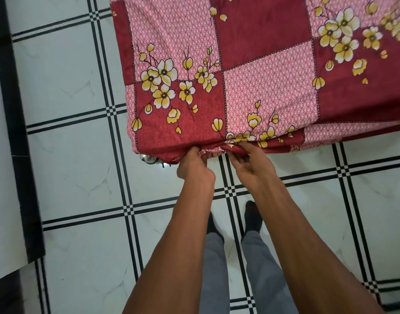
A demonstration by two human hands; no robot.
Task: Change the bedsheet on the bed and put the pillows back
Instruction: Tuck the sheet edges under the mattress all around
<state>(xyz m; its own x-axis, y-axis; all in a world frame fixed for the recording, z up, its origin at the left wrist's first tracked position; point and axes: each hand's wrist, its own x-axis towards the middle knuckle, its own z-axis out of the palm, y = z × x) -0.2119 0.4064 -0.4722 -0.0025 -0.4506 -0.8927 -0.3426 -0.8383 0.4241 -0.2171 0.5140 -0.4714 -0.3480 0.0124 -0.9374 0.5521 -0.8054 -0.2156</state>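
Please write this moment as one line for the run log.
step: tucking bedsheet at bed's near edge | left hand: grips sheet hem | right hand: grips sheet hem | pillows: not in view

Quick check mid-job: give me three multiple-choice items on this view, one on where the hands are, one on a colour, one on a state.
1. Where do both hands work?
A. at the near lower edge of the sheet
B. on the floor
C. at the wall

2. What colour are the flowers printed on the sheet?
A. blue
B. yellow and white
C. green

3. How does the sheet lie on top?
A. rolled up
B. piled in a heap
C. spread flat

Answers: 1 A, the left hand and right hand grip the sheet hem; 2 B, the blossoms show it; 3 C, the checks lie smooth.
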